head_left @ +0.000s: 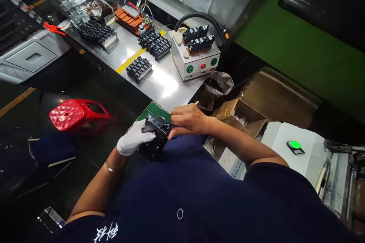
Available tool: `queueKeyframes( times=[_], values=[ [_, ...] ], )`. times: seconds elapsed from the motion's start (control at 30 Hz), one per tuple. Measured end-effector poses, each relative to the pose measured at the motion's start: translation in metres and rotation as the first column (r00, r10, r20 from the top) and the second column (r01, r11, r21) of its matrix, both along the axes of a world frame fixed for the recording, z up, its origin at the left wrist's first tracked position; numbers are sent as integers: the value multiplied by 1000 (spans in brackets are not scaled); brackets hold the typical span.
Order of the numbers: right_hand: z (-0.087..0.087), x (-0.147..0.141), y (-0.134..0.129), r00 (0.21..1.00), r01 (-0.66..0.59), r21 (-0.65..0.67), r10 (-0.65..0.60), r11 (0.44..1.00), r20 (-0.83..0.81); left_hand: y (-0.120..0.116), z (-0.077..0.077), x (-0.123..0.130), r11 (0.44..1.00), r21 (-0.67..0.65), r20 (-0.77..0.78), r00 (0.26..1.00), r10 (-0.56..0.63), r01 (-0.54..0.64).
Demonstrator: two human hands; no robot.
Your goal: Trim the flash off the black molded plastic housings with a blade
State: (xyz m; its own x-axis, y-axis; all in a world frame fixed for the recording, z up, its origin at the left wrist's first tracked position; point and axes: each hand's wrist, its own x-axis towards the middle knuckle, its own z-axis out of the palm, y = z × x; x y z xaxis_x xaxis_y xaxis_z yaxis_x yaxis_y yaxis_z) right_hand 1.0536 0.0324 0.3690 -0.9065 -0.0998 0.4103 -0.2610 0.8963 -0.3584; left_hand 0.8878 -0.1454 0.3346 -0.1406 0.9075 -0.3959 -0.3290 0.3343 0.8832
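Observation:
My left hand [136, 137], in a white glove, is wrapped round a black plastic part [157, 131] in front of my body. At the part's right edge my bare right hand [186, 119] is closed, with a thin pale-tipped tool [196, 103] sticking out above the fist. The tool's working end is hidden or too small to make out. A green board [154, 111] lies just behind the part.
Black parts stand in rows [139, 69] on the metal table [162, 83]. Behind them are an orange fixture [129, 21] and a white control box [194, 64] bearing two parts. A red stool [68, 114] stands left; cardboard boxes [256, 119] and a white machine [282, 140] are right.

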Motion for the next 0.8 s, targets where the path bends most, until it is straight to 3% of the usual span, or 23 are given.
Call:
queueKeyframes(
  times=[0.2, 0.6, 0.8],
  values=[
    [-1, 3, -1, 991, -68, -97, 78, 993, 105, 0, 3, -5, 996, -55, -20, 997, -71, 70],
    [-5, -1, -5, 997, 58, -98, -53, 994, 47, 3, 2, 6, 999, 48, 12, 1000, 15, -15],
    [-10, 1, -7, 981, 59, -241, -12, 969, 191, 0, -5, 7, 1000, 16, 40, 999, 20, -21]
  ],
)
